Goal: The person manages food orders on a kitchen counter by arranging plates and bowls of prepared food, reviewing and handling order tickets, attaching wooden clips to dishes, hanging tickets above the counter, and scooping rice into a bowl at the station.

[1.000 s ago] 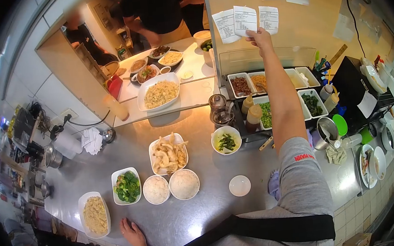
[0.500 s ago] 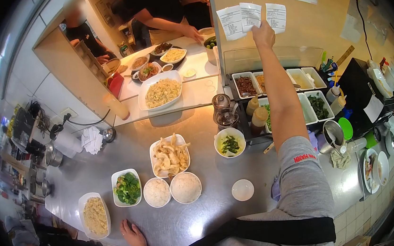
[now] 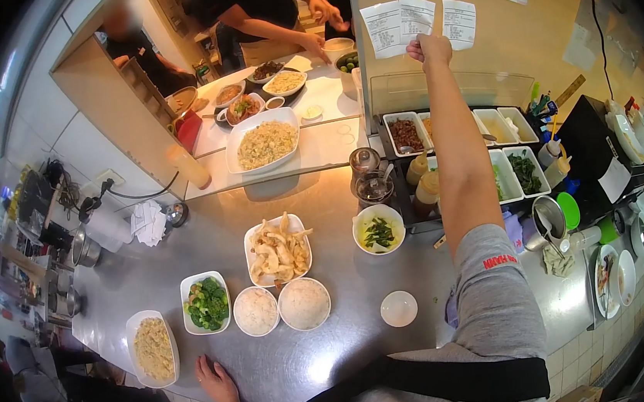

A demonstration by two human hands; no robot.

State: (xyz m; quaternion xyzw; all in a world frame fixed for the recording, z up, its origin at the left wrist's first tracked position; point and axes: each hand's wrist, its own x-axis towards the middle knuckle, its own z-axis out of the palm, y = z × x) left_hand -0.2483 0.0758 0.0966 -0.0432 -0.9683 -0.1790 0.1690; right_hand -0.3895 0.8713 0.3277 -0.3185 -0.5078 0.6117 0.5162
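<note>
My right hand [image 3: 431,50] reaches up to the wall, fingers closed at the lower edge of the middle paper order slip [image 3: 417,18]. Slips hang on either side of it, a left slip [image 3: 383,28] and a right slip [image 3: 460,23]. Down at the counter's near edge, my left hand [image 3: 217,380] rests open on the steel. Closest to it are a white dish of fried rice [image 3: 154,347] and a square bowl of broccoli [image 3: 206,303]. Two bowls of white rice [image 3: 305,304] stand beside a dish of fried pieces [image 3: 279,252].
A bowl of greens in broth [image 3: 378,230] and a small white dish [image 3: 399,309] stand on the steel counter [image 3: 275,360]. Topping trays [image 3: 525,174] and sauce bottles [image 3: 425,189] line the right. Through the pass window, a co-worker's arm [image 3: 275,31] is over several dishes.
My right hand has turned slightly, so its curled fingers show at the slip. My left hand has stayed put. A co-worker's hands beyond the window have moved, and the view has shifted slightly.
</note>
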